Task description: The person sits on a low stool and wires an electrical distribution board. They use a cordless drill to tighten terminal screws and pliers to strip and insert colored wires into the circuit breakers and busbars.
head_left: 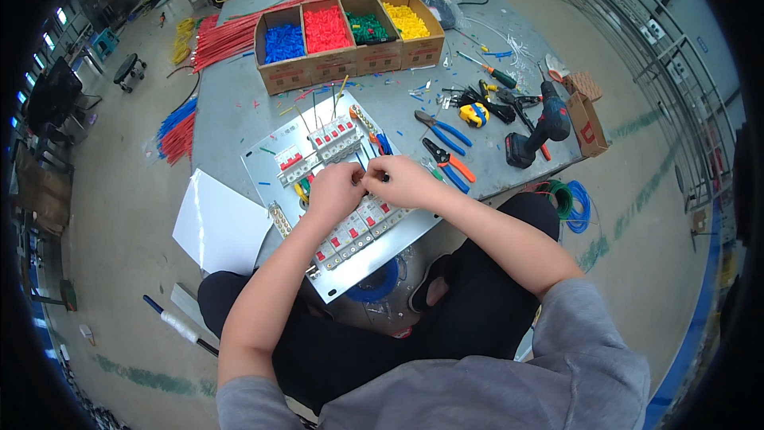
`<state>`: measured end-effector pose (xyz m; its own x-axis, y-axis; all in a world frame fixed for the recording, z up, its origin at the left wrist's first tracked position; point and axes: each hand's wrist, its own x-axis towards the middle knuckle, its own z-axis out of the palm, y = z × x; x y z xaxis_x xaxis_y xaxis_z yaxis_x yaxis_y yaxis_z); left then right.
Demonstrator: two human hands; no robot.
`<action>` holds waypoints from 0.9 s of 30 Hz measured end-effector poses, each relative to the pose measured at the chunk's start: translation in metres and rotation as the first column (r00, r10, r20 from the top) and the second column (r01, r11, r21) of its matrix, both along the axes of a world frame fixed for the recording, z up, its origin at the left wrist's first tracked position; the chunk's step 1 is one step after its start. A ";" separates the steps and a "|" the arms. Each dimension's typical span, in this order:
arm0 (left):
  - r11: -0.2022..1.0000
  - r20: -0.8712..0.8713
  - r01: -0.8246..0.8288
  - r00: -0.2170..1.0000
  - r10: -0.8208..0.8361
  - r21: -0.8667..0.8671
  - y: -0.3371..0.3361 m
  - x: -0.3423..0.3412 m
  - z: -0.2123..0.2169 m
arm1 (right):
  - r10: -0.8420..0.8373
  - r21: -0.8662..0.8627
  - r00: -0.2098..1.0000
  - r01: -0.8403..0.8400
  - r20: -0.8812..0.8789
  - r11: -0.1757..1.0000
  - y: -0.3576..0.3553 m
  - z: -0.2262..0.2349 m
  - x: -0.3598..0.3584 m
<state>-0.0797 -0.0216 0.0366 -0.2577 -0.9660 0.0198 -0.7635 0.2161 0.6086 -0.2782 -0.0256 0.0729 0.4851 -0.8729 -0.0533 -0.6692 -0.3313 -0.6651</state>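
My left hand (pixel 336 188) and my right hand (pixel 395 181) meet over the middle of a metal mounting plate (pixel 338 290), fingertips pinched together. What they pinch is too small to make out; dark wire ends rise close by. Two rows of white circuit breakers with red switches sit on the plate. The far row (pixel 333 137) has several thin wires standing up from it, and the near row (pixel 350 231) lies partly under my hands. A terminal strip (pixel 278 220) is fixed at the plate's left edge. The plate overhangs the table's near edge.
Four-part cardboard bins (pixel 286 76) hold blue, red, green and yellow caps. To the right lie pliers (pixel 447 134), wire strippers (pixel 450 164), a tape measure (pixel 474 115), a screwdriver (pixel 500 76) and a cordless drill (pixel 541 127). A white sheet (pixel 216 219) lies at the left; red wires (pixel 239 36) lie behind.
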 end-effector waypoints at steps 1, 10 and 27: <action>0.997 0.056 0.063 0.997 -0.060 -0.046 -0.005 0.004 0.002 | -0.089 0.180 0.996 0.087 0.002 0.980 -0.008 0.003 0.003; 0.819 0.362 0.538 0.736 -0.571 0.197 -0.064 0.018 0.035 | 0.072 0.533 0.991 -0.003 -0.109 0.846 -0.046 0.005 0.007; 0.652 0.442 0.699 0.704 -0.555 -0.295 -0.080 0.043 -0.001 | -0.116 0.712 0.993 0.085 -0.006 0.697 -0.056 0.000 0.014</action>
